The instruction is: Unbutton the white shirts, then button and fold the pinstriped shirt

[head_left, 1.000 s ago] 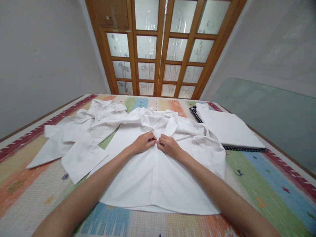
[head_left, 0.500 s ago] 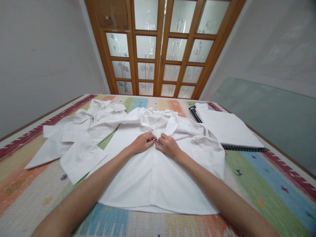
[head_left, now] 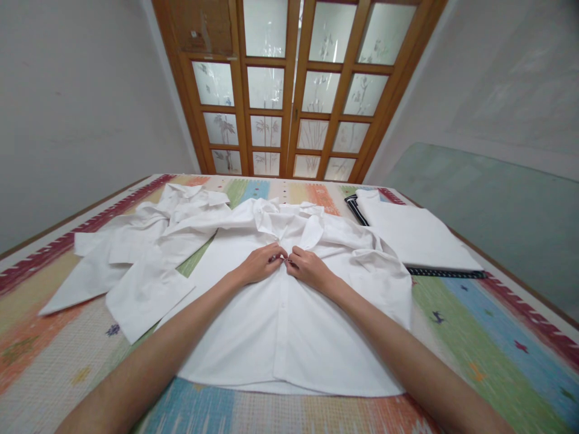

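Note:
A white shirt (head_left: 239,343) lies front up in the middle of the table, its collar at the far side and its hem toward me. My left hand (head_left: 263,263) pinches the front edge of the shirt a little below the collar. Right beside it, my right hand (head_left: 306,265) has its fingers closed on the same front strip from the other side. The fingertips of both hands nearly meet, and the bit of cloth between them is mostly hidden.
Another white garment (head_left: 149,265) lies crumpled on the left. Folded white cloth (head_left: 420,235) with black patterned fabric (head_left: 446,273) beneath it sits at the right. The table (head_left: 497,325) has a colourful striped cover. Beyond stand wooden doors with glass panes (head_left: 266,87).
Both hands stay at the same spot on the shirt front, with the fingers of my right hand slightly shifted. The view has moved very slightly.

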The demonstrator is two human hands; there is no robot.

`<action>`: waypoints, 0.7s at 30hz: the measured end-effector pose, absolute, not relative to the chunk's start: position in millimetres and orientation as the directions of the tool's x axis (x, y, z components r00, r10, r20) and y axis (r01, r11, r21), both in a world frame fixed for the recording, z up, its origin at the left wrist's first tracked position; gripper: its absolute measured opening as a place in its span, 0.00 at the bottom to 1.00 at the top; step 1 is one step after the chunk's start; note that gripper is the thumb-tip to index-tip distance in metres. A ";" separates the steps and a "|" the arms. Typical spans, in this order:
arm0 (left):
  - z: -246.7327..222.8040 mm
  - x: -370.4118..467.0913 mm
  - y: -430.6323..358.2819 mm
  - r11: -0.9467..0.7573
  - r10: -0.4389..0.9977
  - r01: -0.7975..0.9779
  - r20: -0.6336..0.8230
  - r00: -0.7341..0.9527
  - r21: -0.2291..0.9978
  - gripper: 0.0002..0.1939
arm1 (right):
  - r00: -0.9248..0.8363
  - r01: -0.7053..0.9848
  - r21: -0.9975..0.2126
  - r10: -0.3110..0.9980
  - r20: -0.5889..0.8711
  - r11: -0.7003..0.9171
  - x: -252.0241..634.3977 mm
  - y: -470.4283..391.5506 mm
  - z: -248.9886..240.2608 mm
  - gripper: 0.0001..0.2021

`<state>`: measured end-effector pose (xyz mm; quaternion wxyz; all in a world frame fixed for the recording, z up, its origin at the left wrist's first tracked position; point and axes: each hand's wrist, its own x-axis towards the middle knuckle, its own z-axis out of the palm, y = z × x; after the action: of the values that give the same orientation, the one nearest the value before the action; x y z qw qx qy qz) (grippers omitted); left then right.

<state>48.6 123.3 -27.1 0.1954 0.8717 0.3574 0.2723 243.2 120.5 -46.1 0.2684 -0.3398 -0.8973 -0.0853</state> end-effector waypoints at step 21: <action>-28.8 47.3 124.4 -0.696 0.707 0.505 0.364 0.607 0.510 0.11 | -0.671 0.657 0.017 0.574 0.469 0.753 245.5 117.7 -40.8 0.08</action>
<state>47.3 124.4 -28.8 0.1812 0.8778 0.3451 0.2786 245.5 117.7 -40.8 0.2235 -0.3387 -0.9093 -0.0927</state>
